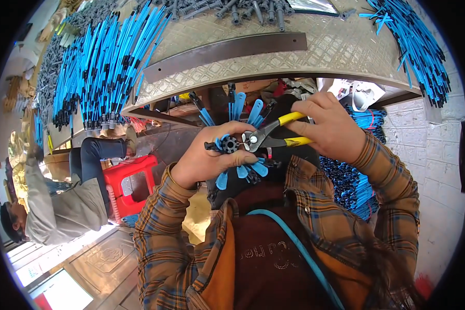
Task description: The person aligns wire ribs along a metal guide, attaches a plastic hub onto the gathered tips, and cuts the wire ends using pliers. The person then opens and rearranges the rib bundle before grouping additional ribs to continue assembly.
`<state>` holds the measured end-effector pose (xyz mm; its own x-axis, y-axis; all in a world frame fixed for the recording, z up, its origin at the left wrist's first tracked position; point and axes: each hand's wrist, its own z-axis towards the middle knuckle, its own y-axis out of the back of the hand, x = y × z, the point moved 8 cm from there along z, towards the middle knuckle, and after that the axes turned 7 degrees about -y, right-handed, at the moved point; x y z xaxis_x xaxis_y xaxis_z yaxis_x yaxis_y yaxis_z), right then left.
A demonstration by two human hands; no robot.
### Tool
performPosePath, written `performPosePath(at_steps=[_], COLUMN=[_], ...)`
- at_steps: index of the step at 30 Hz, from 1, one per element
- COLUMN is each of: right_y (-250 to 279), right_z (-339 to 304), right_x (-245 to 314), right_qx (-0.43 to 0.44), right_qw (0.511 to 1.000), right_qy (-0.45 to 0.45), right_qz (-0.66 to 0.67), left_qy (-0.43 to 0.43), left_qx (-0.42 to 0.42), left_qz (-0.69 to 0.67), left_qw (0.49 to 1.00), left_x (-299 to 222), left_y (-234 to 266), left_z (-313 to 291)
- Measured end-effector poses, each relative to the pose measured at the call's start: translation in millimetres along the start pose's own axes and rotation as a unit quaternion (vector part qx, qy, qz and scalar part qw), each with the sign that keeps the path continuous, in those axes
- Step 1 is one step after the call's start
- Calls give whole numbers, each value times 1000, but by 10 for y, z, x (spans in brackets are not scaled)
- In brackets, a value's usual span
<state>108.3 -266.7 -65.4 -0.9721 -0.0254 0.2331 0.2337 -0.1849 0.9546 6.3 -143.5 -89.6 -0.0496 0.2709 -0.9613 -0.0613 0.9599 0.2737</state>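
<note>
My left hand (199, 155) is closed around a round black notched hub (229, 144), with several blue plastic arms (254, 112) fanning out from it, some black-tipped. Yellow-handled pliers (263, 135) are in my right hand (331, 126), fingers wrapped about the grips. The jaws reach in beside the hub, close to my left thumb and fingertips. A small white round spot shows at the jaws; whether they grip anything there, such as a wire, is too small to tell. Both hands are above my lap, just in front of the table edge.
On the patterned table (346, 49) lies a dark metal bar (227, 54). Blue black-ended strips (108, 67) lie at left, more strips (418, 46) at right, grey plastic tubes (243, 10) at the back. Left are a person (67, 206) and a red stool (132, 181); blue bundles (354, 186) stand low right.
</note>
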Motion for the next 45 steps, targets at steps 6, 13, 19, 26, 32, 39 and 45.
performPosePath(at_steps=[6, 13, 19, 26, 32, 39, 45], right_y=[-676, -718, -99, -517, -795, -1146, -1117], right_z=[-211, -466, -238, -503, -537, -700, -617], right_x=[-93, 116, -42, 129, 35, 324, 238], right_qx=[260, 416, 20, 366, 153, 346, 344], right_qw=[871, 630, 987, 671, 864, 416, 443], right_qy=[-134, -209, -76, -212, -191, -238, -264], right_qz=[394, 621, 142, 609, 440, 806, 785], left_qy=[-6, -57, -19, -63, -22, -45, 7], left_qx=[36, 82, 9, 63, 44, 63, 30], left_qz=[-8, 16, -33, 24, 9, 15, -52], left_qw=[999, 995, 999, 996, 999, 997, 998], left_x=[63, -32, 52, -5, 27, 69, 135], left_y=[22, -83, -24, -48, -2, 8, 29], left_z=[-8, -22, -30, 31, 45, 34, 74])
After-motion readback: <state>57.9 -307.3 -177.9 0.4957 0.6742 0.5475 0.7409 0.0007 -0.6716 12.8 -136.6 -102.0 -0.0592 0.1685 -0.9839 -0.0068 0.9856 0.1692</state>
